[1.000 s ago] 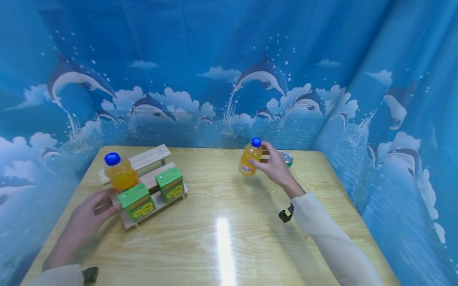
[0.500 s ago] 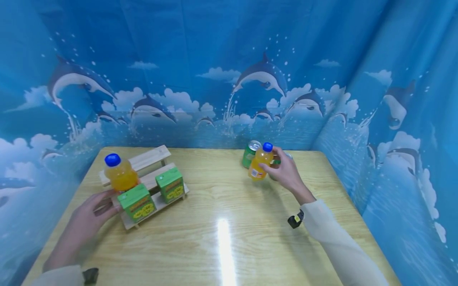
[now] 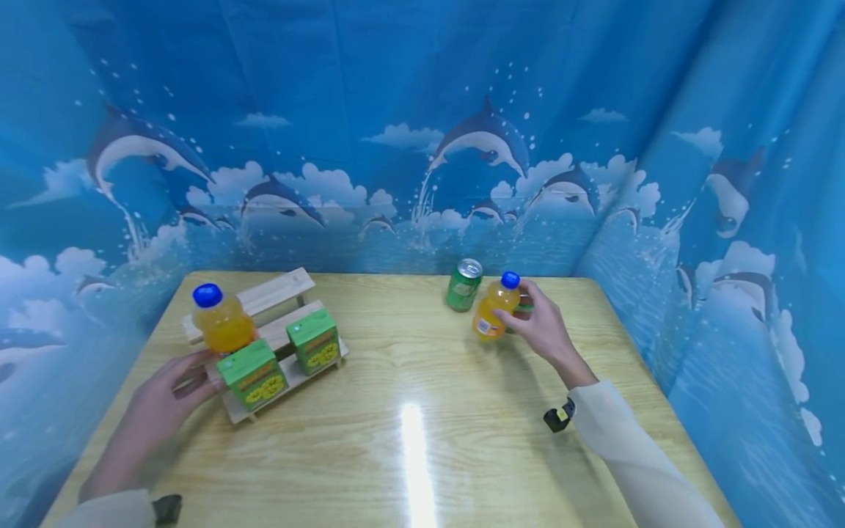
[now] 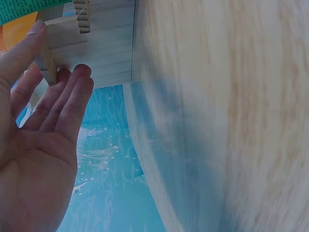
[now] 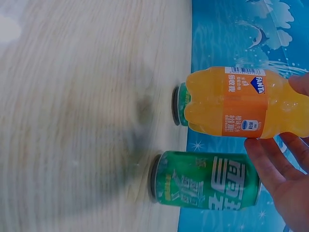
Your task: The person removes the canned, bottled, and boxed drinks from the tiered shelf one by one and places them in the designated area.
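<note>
Bottle (image 3: pixel 496 308) of orange soda is right of centre in the head view, grasped by the right hand (image 3: pixel 538 323): thumb on one side, fingers on the other, on the upper body above the label (image 5: pixel 245 108). Base looks just off the desk (image 3: pixel 383 323). Handling, judged by eye: close to full, so some heft and a bit of slosh; plastic wall, likely gives under a hard squeeze; smooth, so slippery if damp; not fragile. Best hold is the narrowing above the label, about where the hand has it; cap alone would be a poor hold. Long axis near upright with a lean: blue cap (image 3: pixel 510 280) toward upper right of the head frame, base toward lower left. Right wrist view shows the same axis lying sideways, base left, cap end right and out of frame. Left can (image 3: pixel 464 284) stands just left of the bottle in the head frame; right can (image 5: pixel 205 181) is mostly behind the right hand there, plain at lower centre of the right wrist view. Left hand (image 3: pixel 158 407) pinches the left end of the wooden stand (image 3: pixel 280 288), left of frame. Stand carries a second bottle (image 3: pixel 224 326) and two green cartons (image 3: pixel 251 374).
</note>
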### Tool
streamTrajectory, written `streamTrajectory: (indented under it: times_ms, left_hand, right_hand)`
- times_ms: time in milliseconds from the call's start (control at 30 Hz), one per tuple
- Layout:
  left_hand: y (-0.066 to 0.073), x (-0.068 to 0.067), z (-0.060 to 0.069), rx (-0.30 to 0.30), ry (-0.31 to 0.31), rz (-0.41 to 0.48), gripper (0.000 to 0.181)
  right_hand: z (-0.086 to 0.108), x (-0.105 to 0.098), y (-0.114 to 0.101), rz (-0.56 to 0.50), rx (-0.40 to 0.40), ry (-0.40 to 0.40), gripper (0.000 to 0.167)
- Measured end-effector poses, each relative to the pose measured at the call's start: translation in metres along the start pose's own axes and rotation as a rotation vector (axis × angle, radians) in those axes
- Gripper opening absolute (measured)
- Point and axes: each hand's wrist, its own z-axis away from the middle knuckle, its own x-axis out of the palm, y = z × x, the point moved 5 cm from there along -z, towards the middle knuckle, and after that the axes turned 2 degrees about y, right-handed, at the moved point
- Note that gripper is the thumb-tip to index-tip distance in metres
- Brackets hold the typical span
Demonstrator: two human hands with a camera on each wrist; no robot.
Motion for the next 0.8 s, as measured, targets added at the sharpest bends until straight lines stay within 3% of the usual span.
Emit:
streamTrajectory:
  times_ms: [367,600,800]
  left_hand:
    - [0.001,0.0,0.0,0.004,0.0,-0.011,0.092]
    - [0.002,0.0,-0.001,0.036,0.044,-0.019,0.081]
    - [0.003,0.0,-0.001,0.032,0.036,-0.015,0.084]
  right_hand:
    - [0.015,-0.013,0.018,0.021,0.055,0.033,0.071]
    - [0.026,-0.024,0.032,0.038,0.087,0.041,0.073]
    - [0.033,-0.034,0.045,0.048,0.104,0.064,0.075]
